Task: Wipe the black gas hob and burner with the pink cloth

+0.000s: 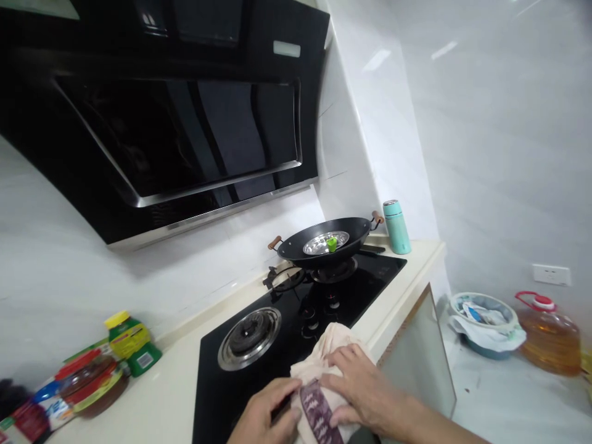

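Note:
A pale pink cloth [311, 365] with a dark purple patterned band [318, 408] lies bunched at the front edge of the black gas hob [217, 394]. My left hand [268, 410] grips its near left side, thumb and fingers closed on the fabric. On the right side, my right hand [356, 385] has its fingers curled over the same cloth. Beyond the hands are the hob's knobs [309, 317] and a bare left burner [250, 333]. A black wok [296, 243] with wooden handles sits over the back right burner, holding a steel plate [317, 243] and a small green item [332, 245].
A range hood [194, 135] overhangs the hob. A mint green bottle [396, 228] stands at the right corner. Counter left holds a green-yellow container [134, 345] and a red-lidded jar [92, 385]. On the floor are a lined bin [483, 327] and an oil jug [550, 336].

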`<state>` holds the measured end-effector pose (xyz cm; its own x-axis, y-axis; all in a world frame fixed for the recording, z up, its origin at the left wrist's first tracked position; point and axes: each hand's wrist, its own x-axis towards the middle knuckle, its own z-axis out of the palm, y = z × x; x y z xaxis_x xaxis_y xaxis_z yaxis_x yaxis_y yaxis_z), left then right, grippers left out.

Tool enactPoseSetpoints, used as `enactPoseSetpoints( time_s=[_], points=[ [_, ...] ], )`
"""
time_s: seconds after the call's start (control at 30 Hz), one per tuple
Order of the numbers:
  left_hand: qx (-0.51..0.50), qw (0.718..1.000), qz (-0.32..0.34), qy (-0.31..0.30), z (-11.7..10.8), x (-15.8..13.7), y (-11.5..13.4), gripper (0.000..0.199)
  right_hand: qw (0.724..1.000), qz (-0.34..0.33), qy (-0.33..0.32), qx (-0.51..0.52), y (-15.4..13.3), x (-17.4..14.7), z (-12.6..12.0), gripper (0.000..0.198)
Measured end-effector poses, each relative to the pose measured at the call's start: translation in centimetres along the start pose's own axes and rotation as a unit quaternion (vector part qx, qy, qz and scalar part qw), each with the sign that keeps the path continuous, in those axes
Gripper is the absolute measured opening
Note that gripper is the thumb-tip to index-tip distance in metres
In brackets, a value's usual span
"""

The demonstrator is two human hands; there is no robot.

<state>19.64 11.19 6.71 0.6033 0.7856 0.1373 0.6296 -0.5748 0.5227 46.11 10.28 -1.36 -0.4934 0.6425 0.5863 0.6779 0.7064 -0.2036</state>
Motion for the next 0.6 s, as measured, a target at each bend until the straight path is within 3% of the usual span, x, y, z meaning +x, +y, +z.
enactPoseSetpoints(
  time_s=[0.17, 0.4, 0.6],
  points=[
    [-0.011, 0.995, -0.069, 0.068, -2.3, -0.6, -2.7, 0.038, 0.998, 0.051, 0.041, 0.014, 4.0, 0.0, -0.9, 0.062],
    [-0.129, 0.978, -0.112, 0.124, -1.9, -0.2, -5.2, 0.046, 0.965, 0.243, 0.065, -0.077, 13.6, -0.2, -5.8, 0.041],
    [-0.075, 0.989, -0.043, 0.124, -0.9, -0.5, -5.4, 0.035, 0.908, 0.376, 0.065, -0.171, 19.0, 3.6, -8.7, 0.045]
  ],
)
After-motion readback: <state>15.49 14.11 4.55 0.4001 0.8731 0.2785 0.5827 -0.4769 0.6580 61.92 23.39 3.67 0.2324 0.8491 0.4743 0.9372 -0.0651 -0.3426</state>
